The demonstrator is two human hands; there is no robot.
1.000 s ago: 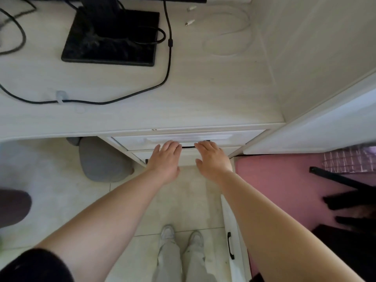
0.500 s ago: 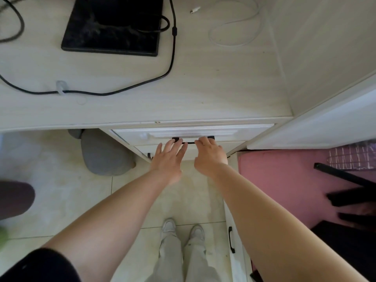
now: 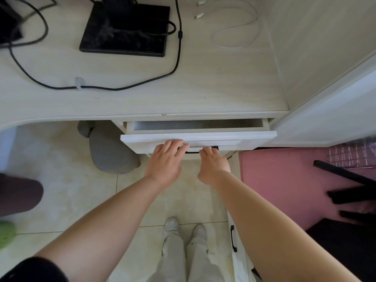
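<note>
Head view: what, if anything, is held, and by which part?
The right hand grips the white wooden drawer by its black bar handle; the left hand rests straight fingers over the handle's left end.

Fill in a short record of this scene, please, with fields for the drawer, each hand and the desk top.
drawer: top one under the desk, partly open
handle: black bar on the drawer front
left hand: fingers fairly straight, laid over the handle's left end
right hand: fingers curled round the handle's right part
desk top: black monitor stand, black cable, white cable
</note>
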